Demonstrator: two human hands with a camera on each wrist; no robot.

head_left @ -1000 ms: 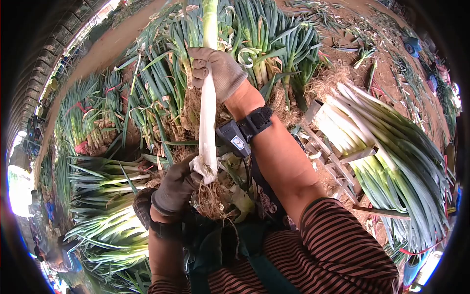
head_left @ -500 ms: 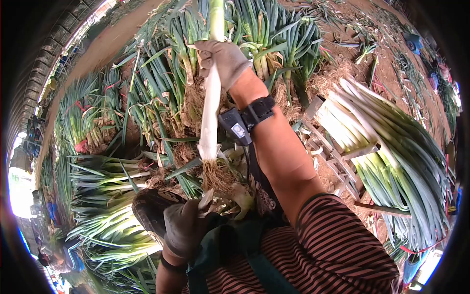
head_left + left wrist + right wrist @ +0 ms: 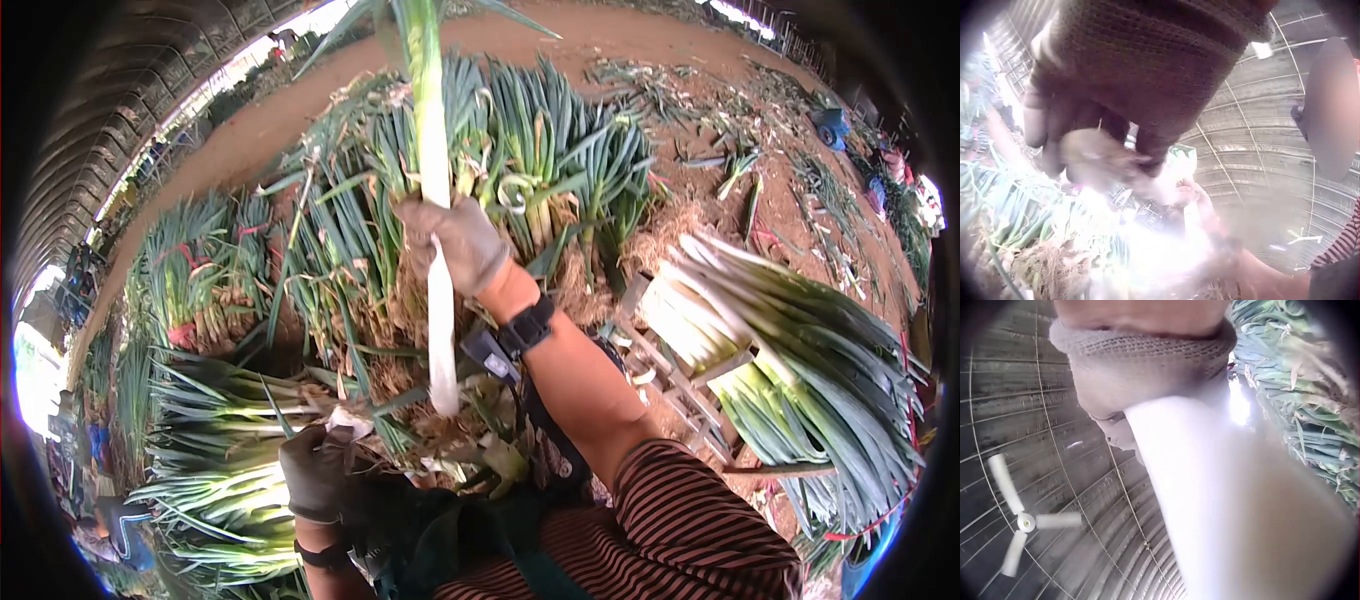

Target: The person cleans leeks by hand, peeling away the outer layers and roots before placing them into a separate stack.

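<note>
In the head view the gloved right hand grips a long leek around its white stalk, held upright with green leaves at the top. Its lower end looks smooth and white, with no roots visible on it. The same white stalk passes out of the right hand in the right wrist view. Lower left, the gloved left hand holds a pale scrap, apart from the leek. Blurred in the left wrist view, a pale piece lies at the curled fingers of the left hand.
White-stemmed leeks lie across a rack at right. More leeks are piled at left. Bundles with roots stand beyond the hands. Leafy trimmings lie near the person's lap.
The left hand has moved from the root end down and left, carrying a pale scrap. Roots seen on the leek earlier no longer show. The right hand and leek appear lower as the head view tilts up.
</note>
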